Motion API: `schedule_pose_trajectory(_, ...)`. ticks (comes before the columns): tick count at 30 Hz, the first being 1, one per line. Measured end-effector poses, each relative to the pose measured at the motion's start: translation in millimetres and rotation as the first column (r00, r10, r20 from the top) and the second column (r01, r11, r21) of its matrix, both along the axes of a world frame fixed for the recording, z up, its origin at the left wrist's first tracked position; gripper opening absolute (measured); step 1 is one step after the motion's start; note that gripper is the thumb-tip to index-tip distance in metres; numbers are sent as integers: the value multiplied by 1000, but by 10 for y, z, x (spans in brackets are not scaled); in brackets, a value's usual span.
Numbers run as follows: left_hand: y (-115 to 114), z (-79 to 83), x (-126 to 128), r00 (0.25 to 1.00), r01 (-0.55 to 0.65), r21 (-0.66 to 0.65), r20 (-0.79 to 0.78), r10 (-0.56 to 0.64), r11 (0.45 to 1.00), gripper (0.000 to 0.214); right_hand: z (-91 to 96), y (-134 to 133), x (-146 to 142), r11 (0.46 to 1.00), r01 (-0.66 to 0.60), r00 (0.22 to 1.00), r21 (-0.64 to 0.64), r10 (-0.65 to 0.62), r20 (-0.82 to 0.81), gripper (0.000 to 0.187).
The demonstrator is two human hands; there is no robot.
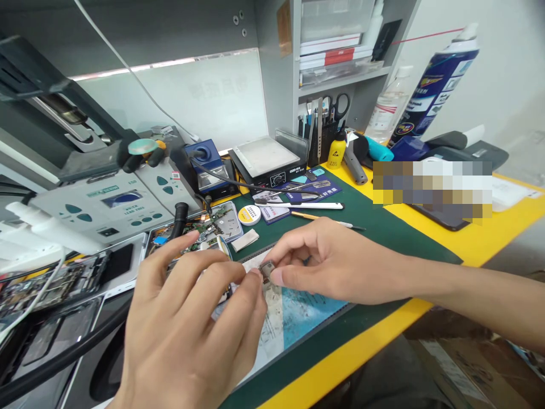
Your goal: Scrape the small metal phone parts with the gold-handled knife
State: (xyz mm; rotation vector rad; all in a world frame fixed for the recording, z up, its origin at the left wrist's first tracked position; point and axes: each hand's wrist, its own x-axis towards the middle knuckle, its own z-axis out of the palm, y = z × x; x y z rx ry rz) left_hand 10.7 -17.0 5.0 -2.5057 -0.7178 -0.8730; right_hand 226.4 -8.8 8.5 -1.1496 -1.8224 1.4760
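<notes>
Pinched a small grey metal part (267, 271) between thumb and fingers of the bare right hand (334, 267), above a blue-and-white printed mat (313, 311). Touched its left edge with the bare left hand (191, 318); could not tell whether clamped there too. Saw green circuit boards (216, 223) in a shallow, pale grey tray (233, 227), and black-handled scissors (348, 105) and a slim steel tool (319, 130) upright in a black pen holder (327, 141), beside a yellow squeeze bottle (336, 154).
</notes>
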Motion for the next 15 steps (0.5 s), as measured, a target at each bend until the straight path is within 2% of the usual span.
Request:
schedule_pose_trajectory(6, -3, -33, 11, 1000, -23, 10, 13, 23, 1000, 10, -3, -21, -1, 997, -1, 1000, 78, -1, 28, 19)
schedule_pose_trajectory(15, -17, -32, 22, 994, -31, -104, 100, 42, 994, 10, -52, -30, -2, 967, 2, 988, 255, -41, 146, 24)
